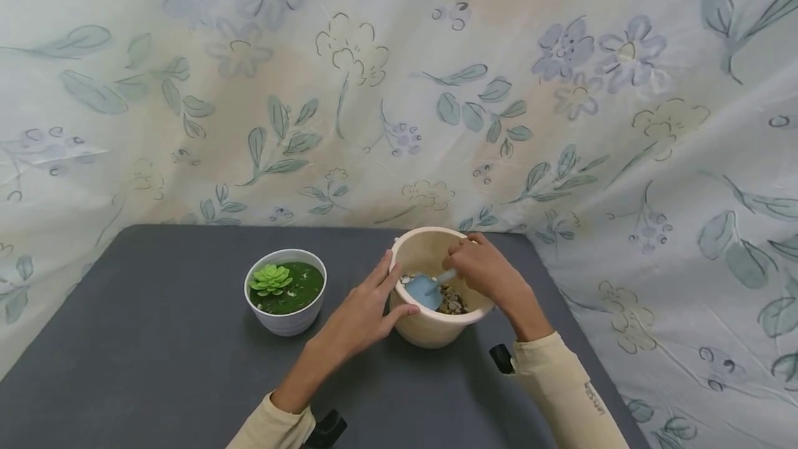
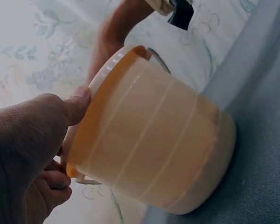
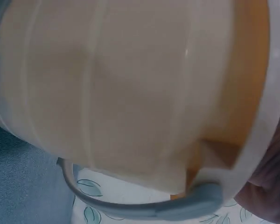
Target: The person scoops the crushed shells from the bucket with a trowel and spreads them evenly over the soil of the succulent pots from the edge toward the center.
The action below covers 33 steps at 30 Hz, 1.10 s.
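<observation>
A cream bucket (image 1: pixel 430 332) stands on the dark table, tilted slightly in the head view. My left hand (image 1: pixel 361 314) grips its left rim, the thumb near the front; in the left wrist view the thumb lies on the rim. Inside the bucket, my right hand (image 1: pixel 483 269) holds the handle of a light blue scoop (image 1: pixel 422 291). Small brown and pale pebbles (image 1: pixel 453 301) lie around the scoop. The right wrist view is mostly filled by the bucket's side (image 3: pixel 130 93), with its grey-blue carrying handle (image 3: pixel 149 210) hanging down; the scoop is hidden there.
Left of the bucket, a white pot (image 1: pixel 287 326) holds a green succulent (image 1: pixel 271 280) on a mossy surface. The dark grey table (image 1: pixel 156 352) reaches back to a flower-printed sheet (image 1: pixel 399 89), which also hangs along the right side.
</observation>
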{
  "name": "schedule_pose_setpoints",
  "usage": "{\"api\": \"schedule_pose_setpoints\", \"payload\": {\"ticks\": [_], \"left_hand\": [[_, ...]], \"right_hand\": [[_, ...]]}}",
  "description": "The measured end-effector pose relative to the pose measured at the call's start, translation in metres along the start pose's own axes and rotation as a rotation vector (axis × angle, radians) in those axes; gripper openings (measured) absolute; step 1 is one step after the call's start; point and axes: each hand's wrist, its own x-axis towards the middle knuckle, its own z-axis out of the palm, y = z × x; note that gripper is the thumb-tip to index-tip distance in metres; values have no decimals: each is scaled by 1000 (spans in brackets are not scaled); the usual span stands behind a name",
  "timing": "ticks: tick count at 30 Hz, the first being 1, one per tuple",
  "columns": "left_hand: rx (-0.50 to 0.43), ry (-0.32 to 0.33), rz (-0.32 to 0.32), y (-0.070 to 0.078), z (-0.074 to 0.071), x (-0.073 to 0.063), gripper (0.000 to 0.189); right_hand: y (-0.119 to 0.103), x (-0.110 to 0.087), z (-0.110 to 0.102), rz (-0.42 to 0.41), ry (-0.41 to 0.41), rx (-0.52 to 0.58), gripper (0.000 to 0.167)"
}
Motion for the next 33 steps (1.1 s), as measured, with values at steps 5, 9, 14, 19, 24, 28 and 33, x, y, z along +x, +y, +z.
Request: {"api": "schedule_pose_setpoints", "payload": {"ticks": [5,9,14,19,24,28,33], "left_hand": [[-14,-6,3,-2,-2,1,85],[-33,-6,-14,-2,-4,2,86],[-33,21,-5,-3,-3,2,83],[-42,30,29,-4,3,1,80],[-44,30,21,-3,7,0,82],[-45,22,11,-2,5,-2,83],[-48,19,10,-3,5,-1,84]], "right_hand": [[1,-6,-11,65,123,-128,24],[0,-5,-19,134,237,-224,15],[-8,5,-10,115,296,-265,36],[-15,5,4,132,250,-216,30],[-19,-2,8,144,167,-58,11],[-19,-7,2,184,97,88,24],[-11,-17,-1,208,60,217,28]]}}
